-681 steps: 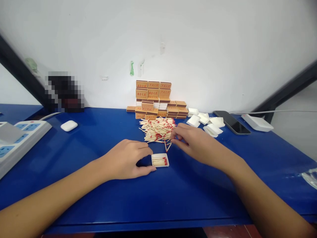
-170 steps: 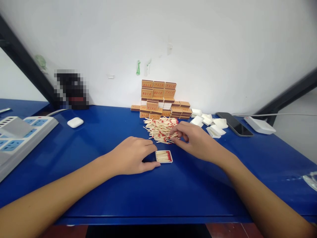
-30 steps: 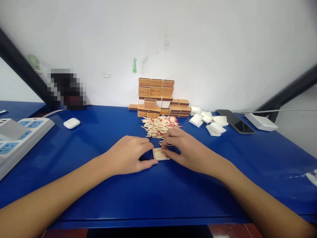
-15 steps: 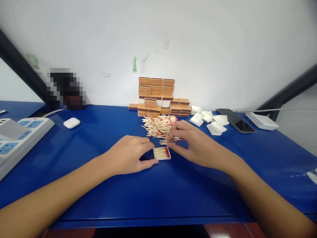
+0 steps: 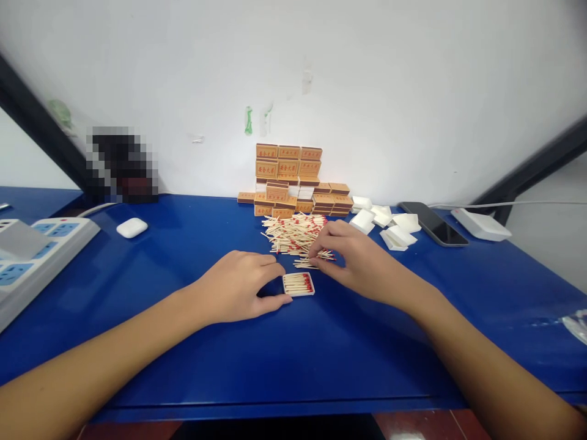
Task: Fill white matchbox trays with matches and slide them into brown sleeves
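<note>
A small white matchbox tray [image 5: 299, 294] lies on the blue desk with a row of red-tipped matches in it. My left hand [image 5: 243, 285] rests on the desk, its index finger and thumb gripping the tray's left end. Just behind the tray is a large heap of loose matches [image 5: 291, 231]. At the heap's near right edge, my right hand [image 5: 360, 260] pinches with thumb and index finger at several matches [image 5: 302, 264]. Its fingers partly hide them.
Orange matchboxes [image 5: 288, 168] are stacked against the wall behind the heap. White empty trays [image 5: 397, 237], a phone [image 5: 433, 223] and a white box [image 5: 480, 223] lie to the right. A white earbud case [image 5: 132, 228] and a power strip [image 5: 55, 256] are on the left.
My right hand has moved slightly back from beside the tray, its thumb now up at the matches on the heap's edge. My left hand and the tray stay in place.
</note>
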`<state>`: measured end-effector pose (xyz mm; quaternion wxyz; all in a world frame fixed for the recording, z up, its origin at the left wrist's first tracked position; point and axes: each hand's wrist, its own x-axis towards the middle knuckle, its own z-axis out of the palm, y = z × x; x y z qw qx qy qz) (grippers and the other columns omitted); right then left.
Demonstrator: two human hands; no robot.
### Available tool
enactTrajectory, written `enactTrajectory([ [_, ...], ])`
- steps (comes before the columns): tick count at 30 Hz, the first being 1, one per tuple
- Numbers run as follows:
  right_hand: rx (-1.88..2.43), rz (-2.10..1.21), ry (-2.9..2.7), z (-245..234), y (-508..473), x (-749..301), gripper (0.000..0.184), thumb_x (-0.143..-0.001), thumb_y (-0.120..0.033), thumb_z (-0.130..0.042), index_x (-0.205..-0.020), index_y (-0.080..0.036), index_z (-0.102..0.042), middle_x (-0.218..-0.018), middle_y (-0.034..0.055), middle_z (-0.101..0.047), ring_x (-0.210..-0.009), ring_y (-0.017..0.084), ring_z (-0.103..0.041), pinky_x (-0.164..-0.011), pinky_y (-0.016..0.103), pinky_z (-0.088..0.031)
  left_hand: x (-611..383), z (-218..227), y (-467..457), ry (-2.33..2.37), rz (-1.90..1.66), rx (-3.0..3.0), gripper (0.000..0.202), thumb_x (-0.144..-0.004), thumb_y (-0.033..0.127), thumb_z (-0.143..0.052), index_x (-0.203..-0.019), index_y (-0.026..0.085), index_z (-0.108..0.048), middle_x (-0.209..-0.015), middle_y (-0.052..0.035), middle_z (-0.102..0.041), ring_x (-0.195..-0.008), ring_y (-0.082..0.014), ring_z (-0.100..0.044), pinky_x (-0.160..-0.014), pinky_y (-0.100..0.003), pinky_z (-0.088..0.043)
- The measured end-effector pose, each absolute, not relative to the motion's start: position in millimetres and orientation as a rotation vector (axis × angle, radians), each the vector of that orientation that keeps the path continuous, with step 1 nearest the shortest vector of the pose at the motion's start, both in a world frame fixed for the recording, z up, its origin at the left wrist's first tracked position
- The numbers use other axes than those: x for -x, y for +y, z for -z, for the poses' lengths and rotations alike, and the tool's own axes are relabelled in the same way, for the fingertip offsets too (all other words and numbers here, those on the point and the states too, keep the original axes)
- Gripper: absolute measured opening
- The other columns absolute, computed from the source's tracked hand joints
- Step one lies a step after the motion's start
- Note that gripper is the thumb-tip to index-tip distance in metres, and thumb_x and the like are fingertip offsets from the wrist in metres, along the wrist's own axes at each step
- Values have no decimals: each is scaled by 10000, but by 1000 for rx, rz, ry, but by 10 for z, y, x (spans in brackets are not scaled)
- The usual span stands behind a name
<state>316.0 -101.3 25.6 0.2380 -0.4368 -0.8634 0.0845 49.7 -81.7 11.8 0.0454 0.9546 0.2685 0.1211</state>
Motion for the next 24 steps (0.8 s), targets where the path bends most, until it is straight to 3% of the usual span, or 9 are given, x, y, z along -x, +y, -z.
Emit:
enactTrajectory([
  [24,1276,-268,-2526,-161,-978,-3086,162,-1045,-183,-528,-917,-196,-627,-990,92,-597,-1000,257,-552,-867,412,-492,-497,-126,-815,822,-337,-2892,319,-979,470,-660,-1063,177,-755,-843,-12,-700,-705,-171,-642,-628,-308,-431],
])
